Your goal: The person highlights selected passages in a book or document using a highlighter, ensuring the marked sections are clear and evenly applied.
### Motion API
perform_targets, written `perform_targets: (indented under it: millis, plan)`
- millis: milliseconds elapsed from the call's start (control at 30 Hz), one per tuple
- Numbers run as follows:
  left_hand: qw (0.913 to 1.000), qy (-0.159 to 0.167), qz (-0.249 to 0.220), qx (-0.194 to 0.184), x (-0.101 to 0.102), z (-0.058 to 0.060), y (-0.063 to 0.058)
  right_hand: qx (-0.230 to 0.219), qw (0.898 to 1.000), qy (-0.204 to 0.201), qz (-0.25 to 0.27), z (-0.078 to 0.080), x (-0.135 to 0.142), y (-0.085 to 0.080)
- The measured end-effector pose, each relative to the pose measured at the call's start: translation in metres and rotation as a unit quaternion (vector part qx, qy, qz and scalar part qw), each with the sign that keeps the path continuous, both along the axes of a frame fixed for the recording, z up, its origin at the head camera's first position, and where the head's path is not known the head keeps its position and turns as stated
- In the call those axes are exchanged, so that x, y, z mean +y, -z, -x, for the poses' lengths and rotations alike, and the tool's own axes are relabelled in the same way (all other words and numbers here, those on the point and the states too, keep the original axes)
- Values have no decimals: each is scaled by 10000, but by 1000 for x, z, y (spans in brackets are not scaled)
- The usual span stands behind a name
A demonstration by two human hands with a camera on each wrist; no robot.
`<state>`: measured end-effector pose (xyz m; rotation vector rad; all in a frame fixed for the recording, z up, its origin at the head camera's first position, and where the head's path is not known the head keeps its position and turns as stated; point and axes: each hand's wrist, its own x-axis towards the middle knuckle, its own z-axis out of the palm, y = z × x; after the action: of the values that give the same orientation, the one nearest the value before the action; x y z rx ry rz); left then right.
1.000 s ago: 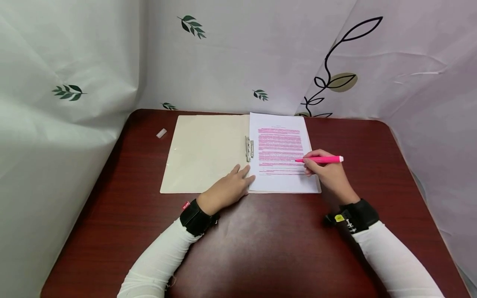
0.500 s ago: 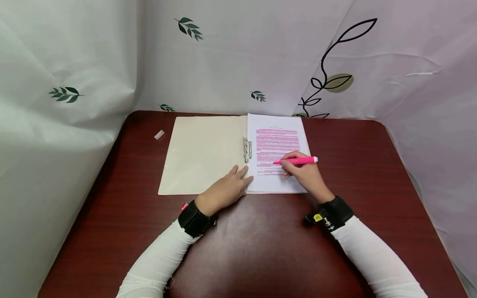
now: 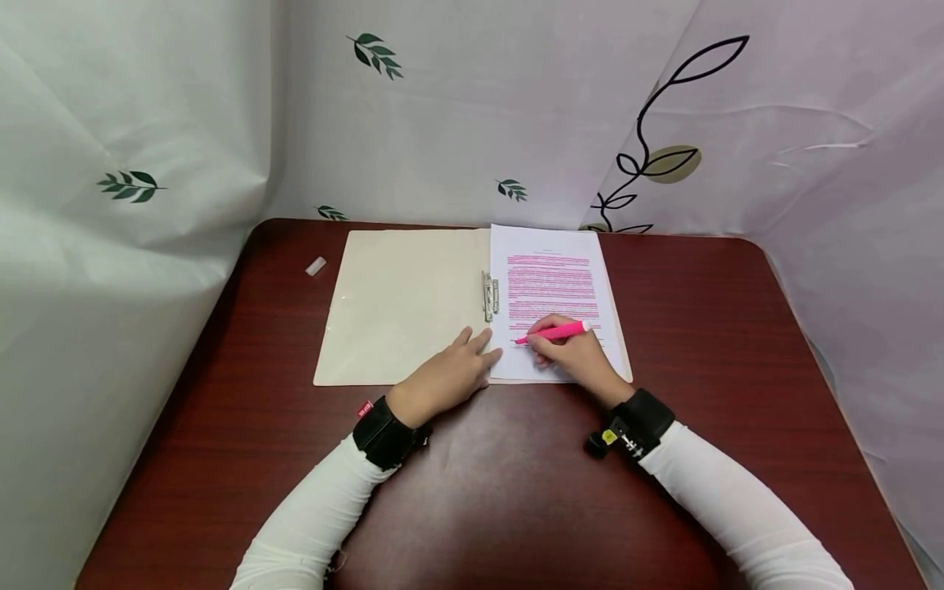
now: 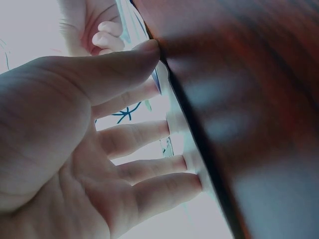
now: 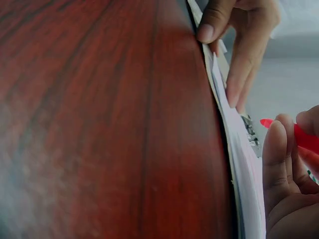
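Left hand [image 3: 445,378], fingers spread, and right hand [image 3: 578,358], fingers pinching, are over a red-brown table [image 3: 487,508]. Beneath both lies an open cream folder [image 3: 406,303]; printed paper [image 3: 549,287], streaked pink, covers its right side. Pinched in the right hand, a pink marker [image 3: 564,330] points at the paper's lower-left lines. A metal clip [image 3: 487,297] sits left of the paper.

pink highlighter [image 3: 564,331] slanted over pink-lined page [image 3: 551,287]
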<state>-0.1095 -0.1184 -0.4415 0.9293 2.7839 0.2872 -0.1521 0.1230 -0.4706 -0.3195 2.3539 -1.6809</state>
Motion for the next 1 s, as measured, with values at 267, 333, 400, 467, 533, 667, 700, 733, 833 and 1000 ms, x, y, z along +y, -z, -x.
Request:
perform_targets:
  millis: [267,333,400,467,533,667,700,733,833,1000]
  plan:
    - [9997,100,-2,237,0,1,4,84,9998,-40,-202,0,-4,6]
    - [9997,96,-19,216,0,1,3,107,9996,-65,-249,0,-4,8]
    - [9997,103,-7,227,0,1,3,112,9996,-91,-259,0,-5,9]
    - [9997,101,3,227,0,1,3,111,9996,-99,-235,0,-6,10]
    - [9997,96,11,216,0,1,2,143,9995,-121,-248,0,-7,10]
    - [9999,61,16,124,0,1,2,217,9990,-84,-371,-2,-7,10]
    - [9999,58,19,114,0,1,1,232,9989,-79,-392,-2,-7,10]
    - [9999,57,15,105,0,1,2,231,9989,-65,-402,-2,-8,11]
    - [9999,69,38,116,0,1,2,276,9987,-66,-435,-3,-9,10]
    - [10000,34,33,67,0,1,2,396,9975,-79,-584,-2,-9,10]
